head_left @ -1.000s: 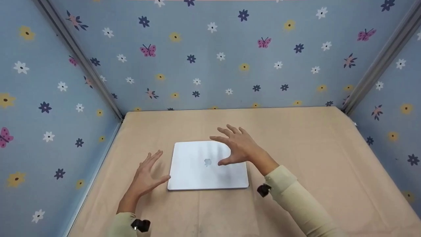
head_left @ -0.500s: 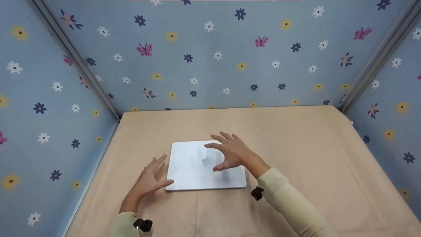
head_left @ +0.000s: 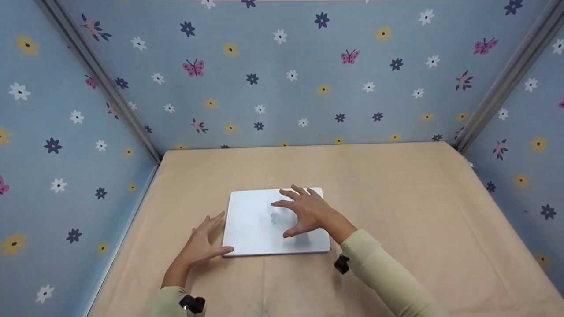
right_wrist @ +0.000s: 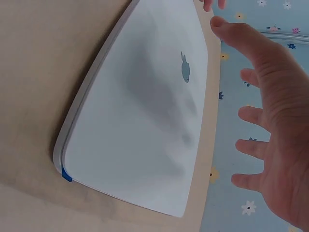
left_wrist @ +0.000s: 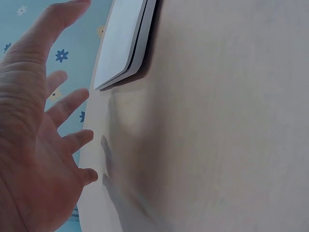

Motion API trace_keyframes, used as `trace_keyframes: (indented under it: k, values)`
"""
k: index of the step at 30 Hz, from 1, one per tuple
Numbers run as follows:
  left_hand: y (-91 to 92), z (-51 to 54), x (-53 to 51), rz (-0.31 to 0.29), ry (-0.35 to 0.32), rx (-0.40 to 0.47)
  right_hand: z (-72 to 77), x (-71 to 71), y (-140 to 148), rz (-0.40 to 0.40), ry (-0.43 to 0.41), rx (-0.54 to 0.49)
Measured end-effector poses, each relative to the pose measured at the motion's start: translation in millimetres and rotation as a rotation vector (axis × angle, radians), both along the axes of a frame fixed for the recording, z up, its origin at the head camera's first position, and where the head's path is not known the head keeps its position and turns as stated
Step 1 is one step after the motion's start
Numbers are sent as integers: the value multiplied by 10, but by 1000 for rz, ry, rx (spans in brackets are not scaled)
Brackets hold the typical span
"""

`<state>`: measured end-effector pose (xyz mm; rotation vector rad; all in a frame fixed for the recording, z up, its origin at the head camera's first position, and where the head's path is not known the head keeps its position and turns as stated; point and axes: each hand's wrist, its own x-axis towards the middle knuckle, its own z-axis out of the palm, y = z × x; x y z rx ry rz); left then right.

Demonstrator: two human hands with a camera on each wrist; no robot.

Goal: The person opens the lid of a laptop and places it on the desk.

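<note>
Smooth, round-cornered laptop (head_left: 250, 222) lay closed on creased beige cover (head_left: 405, 189).
My L hand (head_left: 199, 245), fingers spread, hung nr its corner; R hand (head_left: 307, 213), also spread, hovered abv.

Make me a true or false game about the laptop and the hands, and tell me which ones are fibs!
1. The laptop lies closed on the table. True.

2. One hand is squeezed into a fist. False: the left hand and the right hand both have their fingers held apart.

3. The right hand is above the laptop. True.

4. The laptop is bright red. False: it is silvery white.

5. A small blue bit shows at one corner of the laptop. True.

6. The wall behind the table is plain. False: the wall has flowers and butterflies on it.
</note>
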<state>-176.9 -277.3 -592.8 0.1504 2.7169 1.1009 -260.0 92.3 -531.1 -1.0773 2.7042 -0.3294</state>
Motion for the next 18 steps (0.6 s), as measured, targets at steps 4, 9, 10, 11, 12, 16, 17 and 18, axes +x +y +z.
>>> trace_keyframes:
  k: [4, 9, 10, 11, 12, 16, 17, 18]
  values:
    - [-8, -20, 16, 6, -4, 15, -45, 22, -33, 7, -14, 10]
    - [9, -30, 26, 11, -18, 9, -87, 29, -56, 1, -21, 23]
    - [14, -30, 27, 12, -20, 5, -92, 28, -59, 1, -23, 21]
    - [17, -32, 27, 12, -22, 1, -97, 29, -61, 2, -25, 23]
    - [19, -33, 25, 11, -24, -1, -102, 28, -62, 3, -27, 22]
    - [26, -19, 19, 8, -38, -9, -126, 37, -62, 12, -21, 24]
    - [28, -15, 18, 7, -43, -13, -134, 40, -62, 14, -18, 28]
    - [29, -13, 17, 7, -48, -18, -143, 41, -64, 16, -17, 34]
